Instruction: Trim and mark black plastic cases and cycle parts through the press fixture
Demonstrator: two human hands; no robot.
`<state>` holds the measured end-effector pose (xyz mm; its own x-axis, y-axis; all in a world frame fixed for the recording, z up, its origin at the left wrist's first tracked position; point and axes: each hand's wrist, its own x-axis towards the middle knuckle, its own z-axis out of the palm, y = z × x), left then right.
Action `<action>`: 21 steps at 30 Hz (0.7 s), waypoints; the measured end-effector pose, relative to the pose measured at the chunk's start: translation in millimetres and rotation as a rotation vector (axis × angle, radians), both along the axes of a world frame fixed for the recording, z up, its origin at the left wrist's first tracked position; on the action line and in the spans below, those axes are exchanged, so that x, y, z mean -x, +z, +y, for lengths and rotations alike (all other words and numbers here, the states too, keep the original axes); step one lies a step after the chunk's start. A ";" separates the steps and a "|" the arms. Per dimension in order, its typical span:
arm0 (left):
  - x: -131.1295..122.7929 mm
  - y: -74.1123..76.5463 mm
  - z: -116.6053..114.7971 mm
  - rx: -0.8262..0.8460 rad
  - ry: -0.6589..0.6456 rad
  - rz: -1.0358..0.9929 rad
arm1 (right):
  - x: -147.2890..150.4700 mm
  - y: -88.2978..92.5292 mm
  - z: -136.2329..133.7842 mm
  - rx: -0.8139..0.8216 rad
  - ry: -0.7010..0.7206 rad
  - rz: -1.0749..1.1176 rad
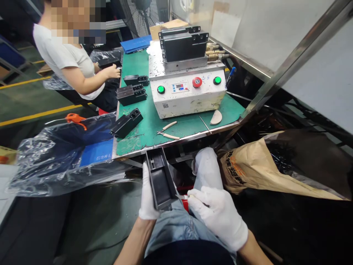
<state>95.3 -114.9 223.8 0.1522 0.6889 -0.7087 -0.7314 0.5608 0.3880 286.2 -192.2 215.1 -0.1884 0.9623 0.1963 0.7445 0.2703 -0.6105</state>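
Your left hand (pixel 147 198), in a white knit glove, is closed round one long side of a black moulded plastic housing (pixel 160 180). The housing is an open, thin-walled rectangular tray, held on end over your lap just below the front edge of the table (pixel 138 138). Your right hand (pixel 217 215), also gloved, is curled shut on a small red-handled tool (pixel 185 200). Its tip meets the lower end of the housing, and the kind of blade is too small to tell.

The housing looks light and stiff. Its thin walls would probably flex or scuff under a hard squeeze, and smooth plastic may slide in a cloth glove. The long outer walls near mid-length seem the soundest place to hold it, clear of the small lugs at the far end.

On the table's green mat lie cream-handled nippers (pixel 168 132), and three more black housings (pixel 127 123) sit toward its left side. Behind them stands a white metal control box (pixel 190 101) with these controls and markings:
- two green push-buttons (pixel 161 89);
- a red mushroom button (pixel 196 82);
- a digital display (pixel 179 87) with red figures too small to read;
- a square code label (pixel 165 105) at the lower left;
- blue handwriting near the red button, which is illegible.

A co-worker's hand (pixel 113 71) rests at the table's far left. To your right, a brown paper sack (pixel 259 176) carries dark printed characters that cannot be made out.
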 end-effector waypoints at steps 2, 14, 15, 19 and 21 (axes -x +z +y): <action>-0.5 2.6 -0.9 0.053 -0.036 -0.051 | -2.4 -2.4 -1.7 0.033 0.025 -0.024; 5.4 -15.5 -12.7 0.145 -0.265 -0.150 | 1.4 -8.5 -17.7 0.020 0.077 -0.071; 5.7 -17.1 -14.6 0.147 -0.264 -0.163 | 1.7 -9.2 -19.2 0.003 0.060 -0.066; 3.9 -21.7 -23.8 0.165 -0.262 -0.161 | 0.3 -12.9 -22.1 -0.013 -0.011 -0.048; 2.8 -23.4 -28.0 0.175 -0.284 -0.167 | -1.0 -14.2 -21.8 0.002 -0.013 -0.047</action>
<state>92.5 -142.9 200.4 0.4433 0.4732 -0.7613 -0.5823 0.7977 0.1568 287.2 -214.1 200.9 -0.1851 0.9651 0.1852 0.7759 0.2591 -0.5751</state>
